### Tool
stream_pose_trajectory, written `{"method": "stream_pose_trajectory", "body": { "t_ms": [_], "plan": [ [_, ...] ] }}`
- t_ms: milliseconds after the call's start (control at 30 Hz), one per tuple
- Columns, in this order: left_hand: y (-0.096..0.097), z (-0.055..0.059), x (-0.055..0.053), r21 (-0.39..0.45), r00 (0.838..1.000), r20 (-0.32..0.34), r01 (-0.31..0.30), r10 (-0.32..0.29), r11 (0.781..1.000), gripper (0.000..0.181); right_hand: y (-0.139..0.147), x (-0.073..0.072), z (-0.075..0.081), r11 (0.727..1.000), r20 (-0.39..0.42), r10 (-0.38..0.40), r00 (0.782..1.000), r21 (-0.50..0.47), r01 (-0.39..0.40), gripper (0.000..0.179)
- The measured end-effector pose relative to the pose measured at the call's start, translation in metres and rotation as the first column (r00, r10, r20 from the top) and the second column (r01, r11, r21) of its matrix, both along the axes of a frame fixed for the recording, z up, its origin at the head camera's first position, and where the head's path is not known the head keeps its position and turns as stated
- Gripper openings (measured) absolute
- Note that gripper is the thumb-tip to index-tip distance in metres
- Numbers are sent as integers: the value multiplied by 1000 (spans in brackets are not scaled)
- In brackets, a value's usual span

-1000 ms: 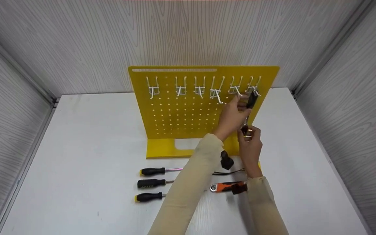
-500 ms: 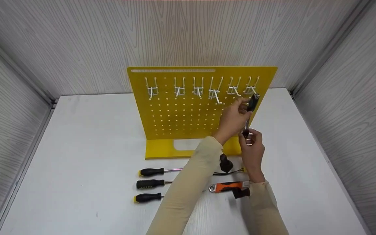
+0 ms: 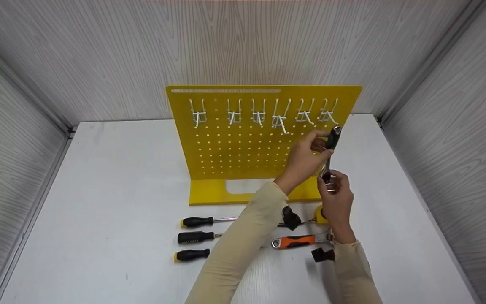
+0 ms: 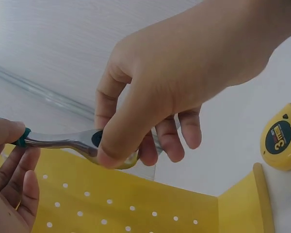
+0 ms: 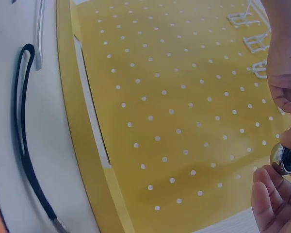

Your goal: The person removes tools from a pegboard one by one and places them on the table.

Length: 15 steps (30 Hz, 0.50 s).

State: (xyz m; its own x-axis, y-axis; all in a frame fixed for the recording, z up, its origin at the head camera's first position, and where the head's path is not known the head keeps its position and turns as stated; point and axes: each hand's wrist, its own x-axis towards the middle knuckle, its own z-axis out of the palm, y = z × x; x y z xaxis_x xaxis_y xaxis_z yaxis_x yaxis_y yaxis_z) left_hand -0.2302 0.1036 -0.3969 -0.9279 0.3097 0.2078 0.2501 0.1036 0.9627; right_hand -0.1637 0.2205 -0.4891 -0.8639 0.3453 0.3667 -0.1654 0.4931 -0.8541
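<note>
Both hands hold a ratchet wrench (image 3: 334, 137) upright in front of the pegboard's right edge. My left hand (image 3: 306, 158) pinches its black handle between thumb and fingers. Lower down, my right hand (image 3: 338, 202) grips the metal head end. In the left wrist view, the ratchet's shank (image 4: 63, 141) runs from the left hand (image 4: 12, 179) to the right hand (image 4: 160, 92), whose thumb covers part of the head. The right wrist view shows the round head (image 5: 284, 158) in the right fingers. Above the handle is the rightmost white hook (image 3: 329, 116), apart from it.
The yellow pegboard (image 3: 234, 152) carries a row of several white hooks. Before it lie three screwdrivers (image 3: 196, 237), partly behind the left sleeve, an orange-handled wrench (image 3: 298, 241) and a yellow tape measure (image 4: 281, 138) with a black strap (image 5: 24, 145).
Both hands and the ratchet wrench have moved down and right, away from the rightmost hook, which the handle's top overlapped a second ago. The tape measure shows more beside the right wrist.
</note>
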Motion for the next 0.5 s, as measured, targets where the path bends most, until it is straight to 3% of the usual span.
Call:
{"method": "stream_pose_trajectory", "body": {
  "t_ms": [300, 500],
  "plan": [
    [-16, -6, 15, 6, 992, 29, 120, -120, 993, 34, -2, 32, 24, 993, 27, 94, 995, 63, -96, 33],
    [-37, -16, 25, -78, 973, -14, 228, -230, 971, 31, 7, 45, 17, 972, 68, 196, 978, 115, -203, 32]
  ]
}}
